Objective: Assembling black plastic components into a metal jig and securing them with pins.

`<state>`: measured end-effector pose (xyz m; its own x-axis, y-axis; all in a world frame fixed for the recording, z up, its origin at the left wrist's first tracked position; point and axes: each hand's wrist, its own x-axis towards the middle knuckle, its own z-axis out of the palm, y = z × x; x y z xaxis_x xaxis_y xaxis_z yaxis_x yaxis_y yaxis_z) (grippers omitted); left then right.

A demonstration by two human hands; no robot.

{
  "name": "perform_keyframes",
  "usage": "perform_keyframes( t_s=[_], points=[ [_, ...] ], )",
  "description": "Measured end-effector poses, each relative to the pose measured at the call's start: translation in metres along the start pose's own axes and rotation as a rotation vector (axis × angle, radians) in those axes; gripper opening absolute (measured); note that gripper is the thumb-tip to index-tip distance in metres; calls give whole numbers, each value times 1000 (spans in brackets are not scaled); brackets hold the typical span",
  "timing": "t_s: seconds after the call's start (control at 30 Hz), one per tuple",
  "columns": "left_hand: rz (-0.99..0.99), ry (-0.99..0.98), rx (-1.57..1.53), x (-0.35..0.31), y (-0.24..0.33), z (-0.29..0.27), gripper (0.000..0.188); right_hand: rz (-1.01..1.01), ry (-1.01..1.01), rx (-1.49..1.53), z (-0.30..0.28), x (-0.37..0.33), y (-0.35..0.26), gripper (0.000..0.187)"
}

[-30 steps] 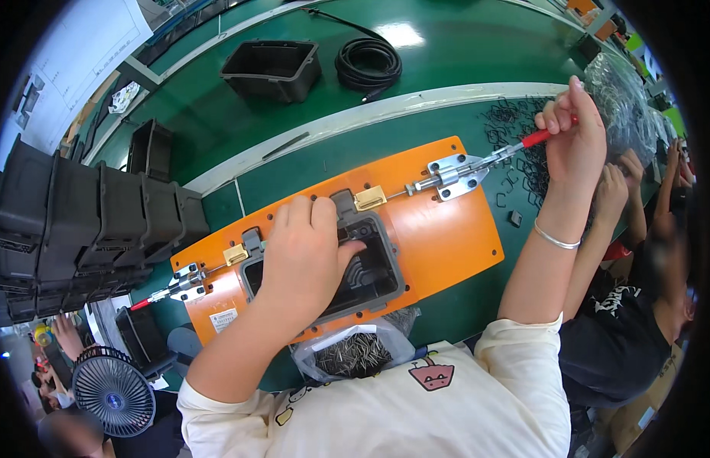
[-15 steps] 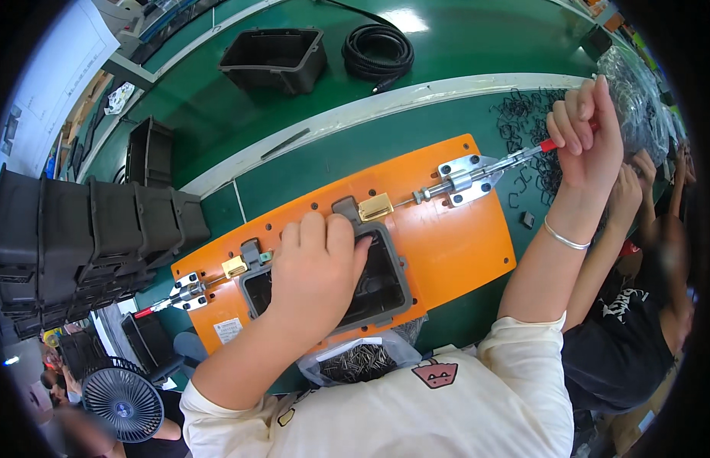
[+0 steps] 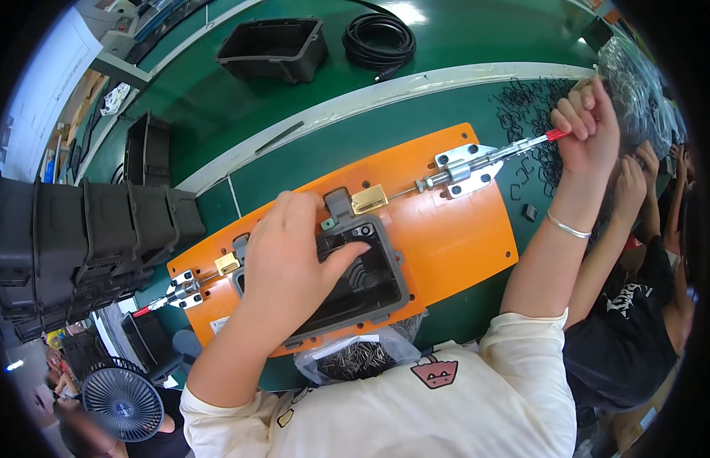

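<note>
An orange fixture board lies in front of me with a dark grey plastic box set in it, its open side up. My left hand reaches over the box's left part, fingers stretched toward the far rim and thumb spread out over the inside. It hides much of that rim. My right hand is closed around the red handle of a toggle clamp at the board's far right. The clamp's rod carries a brass block against a grey hinge lug on the box. A small green piece shows beside the lug.
A second toggle clamp sits at the board's left end. Stacked grey boxes stand at left. A bag of screws lies near me, black wire clips at far right. Beyond are another box and a coiled cable. A co-worker's hand is at right.
My left hand has shifted left along the box, its thumb now spread wider, and the green piece beside the right lug has come into sight. My right hand stays on the clamp handle.
</note>
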<state>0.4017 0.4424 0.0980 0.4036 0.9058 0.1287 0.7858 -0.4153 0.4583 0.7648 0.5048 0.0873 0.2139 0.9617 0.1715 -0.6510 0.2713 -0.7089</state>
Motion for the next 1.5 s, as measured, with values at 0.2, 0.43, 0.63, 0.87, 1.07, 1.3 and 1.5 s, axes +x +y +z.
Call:
perform_keyframes(
  t_s=[0.2, 0.43, 0.63, 0.87, 1.07, 1.3, 1.5],
  points=[
    [-12, -40, 64, -7, 3, -6, 45, -534, 643, -1494, 9, -2, 17, 31],
    [10, 52, -99, -10, -6, 2, 41, -115, -920, -1336, 134, -31, 98, 20],
    [13, 46, -151, -10, -14, 2, 43, 191, -1141, -1470, 157, -20, 115, 19],
    [29, 52, -157, -12, -19, 4, 44, 316, -1122, -1459, 164, -21, 119, 16],
    [95, 66, -135, -12, -22, 5, 44, 482, -1014, -1349, 166, -14, 120, 11],
    [64, 96, -165, -13, -19, 6, 43, 548, -909, -1314, 166, -19, 120, 10],
    [17, 97, -184, -12, -16, 6, 45, 437, -972, -1399, 164, -18, 123, 13]
  ],
)
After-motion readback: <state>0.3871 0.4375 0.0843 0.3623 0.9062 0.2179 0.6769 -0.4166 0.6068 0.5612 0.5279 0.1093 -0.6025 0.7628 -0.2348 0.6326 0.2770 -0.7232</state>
